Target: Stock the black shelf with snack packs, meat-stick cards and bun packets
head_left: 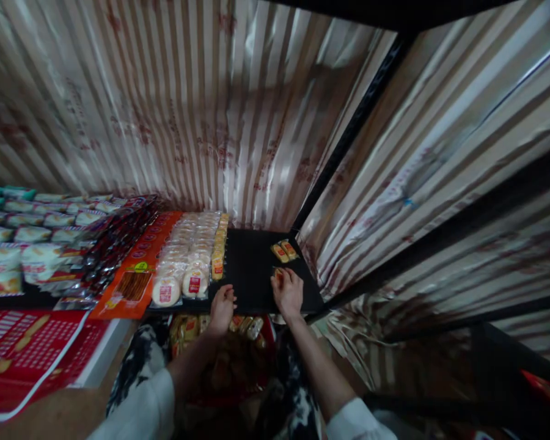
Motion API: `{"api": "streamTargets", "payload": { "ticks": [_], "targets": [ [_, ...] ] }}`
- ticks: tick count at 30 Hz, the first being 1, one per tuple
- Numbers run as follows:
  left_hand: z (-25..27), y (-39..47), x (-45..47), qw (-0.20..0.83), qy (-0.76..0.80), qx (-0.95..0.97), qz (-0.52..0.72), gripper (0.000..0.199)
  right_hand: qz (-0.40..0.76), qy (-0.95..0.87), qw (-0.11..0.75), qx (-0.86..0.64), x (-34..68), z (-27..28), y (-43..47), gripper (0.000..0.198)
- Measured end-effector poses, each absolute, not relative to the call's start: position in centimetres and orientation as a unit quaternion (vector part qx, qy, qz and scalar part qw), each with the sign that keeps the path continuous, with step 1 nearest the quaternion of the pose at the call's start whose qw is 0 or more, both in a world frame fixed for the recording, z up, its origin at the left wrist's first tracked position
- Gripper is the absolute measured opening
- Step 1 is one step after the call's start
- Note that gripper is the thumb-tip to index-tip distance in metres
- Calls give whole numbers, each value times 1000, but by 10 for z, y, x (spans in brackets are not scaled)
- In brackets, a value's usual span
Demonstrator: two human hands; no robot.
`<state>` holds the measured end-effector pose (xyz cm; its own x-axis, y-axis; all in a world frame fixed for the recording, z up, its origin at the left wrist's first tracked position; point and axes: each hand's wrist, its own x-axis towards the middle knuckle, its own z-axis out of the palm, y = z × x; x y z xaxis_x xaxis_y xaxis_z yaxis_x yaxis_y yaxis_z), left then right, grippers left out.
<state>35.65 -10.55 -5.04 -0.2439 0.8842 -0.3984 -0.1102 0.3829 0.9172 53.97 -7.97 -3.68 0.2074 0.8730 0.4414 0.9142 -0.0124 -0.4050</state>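
My right hand [288,293] is closed on a small yellow snack packet [278,277], mostly hidden by the fingers, over the right end of the black shelf [252,263]. Just beyond it lie two small yellow-and-red snack packets [285,250], side by side. My left hand [222,310] hovers at the shelf's front edge with its fingers curled in, and no packet shows in it. Left of the bare shelf part runs a narrow row of yellow packets [217,256]. Below, between my knees, a red container [270,333] holds many yellow packets [190,327], partly behind my left arm.
Rows of round white wrapped cakes [195,284], orange snack bags [131,284] and white-and-dark packages [41,263] fill the shelf's left side. A red bag or box [32,360] stands lower left. A black post [348,140] and striped sheeting [201,110] bound the shelf.
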Motion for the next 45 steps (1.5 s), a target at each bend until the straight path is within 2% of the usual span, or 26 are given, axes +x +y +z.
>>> {"api": "streamTargets", "payload": {
  "ticks": [5,9,15,17,20,22,26,31,33,38,45],
  "targets": [
    [-45,-122,371,549,632,315,446,16,44,-612,219,-758,552,-44,-96,39],
    [-40,-132,373,558,635,315,431,18,95,-662,238,-704,537,-43,-108,39],
    [-28,-138,364,584,626,285,432,38,247,-767,226,-547,516,-21,-125,64],
    [-24,-140,360,598,606,273,447,31,269,-798,212,-495,513,-12,-128,64],
    [-20,-143,355,612,578,271,467,10,275,-822,201,-457,509,-2,-128,61],
    [-19,-145,352,609,574,266,478,6,266,-812,223,-470,506,-2,-127,58],
    [-21,-144,350,603,551,216,534,6,252,-705,338,-571,494,-15,-125,50],
    [-23,-143,352,596,511,157,599,6,443,-549,419,-572,468,-41,-125,41],
    [-22,-143,351,587,515,158,604,6,472,-520,456,-547,458,-47,-122,36],
    [-23,-140,346,579,553,171,574,8,461,-499,499,-538,442,-47,-105,40],
    [-39,-131,338,543,627,167,533,16,338,-594,440,-583,423,-38,-79,46]
  ]
}}
